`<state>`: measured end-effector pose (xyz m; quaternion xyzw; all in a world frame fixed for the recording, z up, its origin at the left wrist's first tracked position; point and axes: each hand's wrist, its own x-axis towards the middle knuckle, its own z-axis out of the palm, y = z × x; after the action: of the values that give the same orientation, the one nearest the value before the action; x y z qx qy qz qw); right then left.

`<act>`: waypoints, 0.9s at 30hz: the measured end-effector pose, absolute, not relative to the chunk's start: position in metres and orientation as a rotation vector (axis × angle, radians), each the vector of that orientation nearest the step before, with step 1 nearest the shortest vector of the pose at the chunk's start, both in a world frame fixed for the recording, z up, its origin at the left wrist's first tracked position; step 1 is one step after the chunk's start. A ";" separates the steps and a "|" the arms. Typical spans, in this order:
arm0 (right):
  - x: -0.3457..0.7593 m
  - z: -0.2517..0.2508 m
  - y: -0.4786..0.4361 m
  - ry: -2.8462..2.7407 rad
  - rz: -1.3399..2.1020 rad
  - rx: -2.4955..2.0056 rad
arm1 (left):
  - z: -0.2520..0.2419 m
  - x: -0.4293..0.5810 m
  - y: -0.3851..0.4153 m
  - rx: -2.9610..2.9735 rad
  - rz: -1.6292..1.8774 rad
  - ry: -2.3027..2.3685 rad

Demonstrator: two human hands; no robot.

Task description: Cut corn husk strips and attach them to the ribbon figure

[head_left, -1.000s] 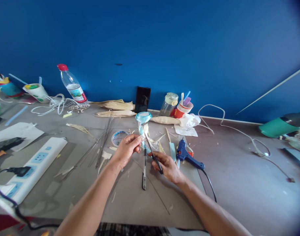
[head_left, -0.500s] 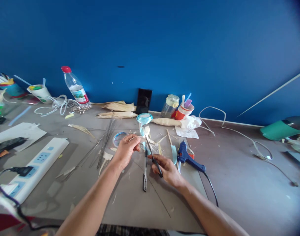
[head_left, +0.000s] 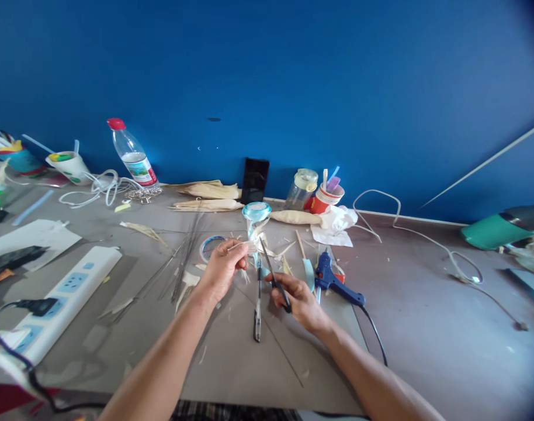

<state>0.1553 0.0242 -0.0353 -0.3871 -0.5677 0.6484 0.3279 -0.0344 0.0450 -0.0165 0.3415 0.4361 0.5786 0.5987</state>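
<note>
My left hand (head_left: 226, 266) is closed in a pinch on a thin bundle of pale corn husk strips (head_left: 250, 247), whose ends point right. My right hand (head_left: 295, 297) grips black-handled scissors (head_left: 273, 280). Their blades slant up and left, with the tip close to the strip ends; I cannot tell whether they touch. Below the left fingers are a few pale slivers (head_left: 245, 277). Between the hands a pen (head_left: 257, 310) lies on the table. Just beyond the hands are a teal tape roll (head_left: 256, 211) and loose husk scraps (head_left: 286, 266).
A blue glue gun (head_left: 337, 280) with its cord lies right of my right hand. Thin wires (head_left: 186, 257) and a power strip (head_left: 74, 301) are on the left. Along the wall stand a bottle (head_left: 135, 158), a phone (head_left: 255, 180), a jar (head_left: 302, 190) and a red cup (head_left: 326, 199).
Pale slivers now show below my left fingers, where the table was bare. The scissors and right hand have shifted up very slightly. Both hands keep their hold.
</note>
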 end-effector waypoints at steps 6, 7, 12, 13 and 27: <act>0.167 -0.034 0.026 -1.501 1.715 -0.853 | -0.017 -0.039 0.046 0.832 1.263 1.037; 0.168 -0.033 0.027 -1.504 1.717 -0.856 | -0.016 -0.040 0.045 0.854 1.250 1.047; 0.170 -0.034 0.032 -1.392 1.597 -0.889 | -0.013 -0.042 0.044 1.008 1.152 1.143; 0.170 -0.034 0.033 -1.355 1.565 -0.885 | -0.013 -0.042 0.044 1.058 1.108 1.159; 0.154 -0.040 0.029 -1.376 1.382 -1.130 | -0.017 -0.025 0.033 1.318 0.791 1.066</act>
<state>0.1543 0.0286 -0.0395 -0.4530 -0.5514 0.5536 0.4294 -0.0245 0.0334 -0.0167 0.5672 0.4587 0.3402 0.5934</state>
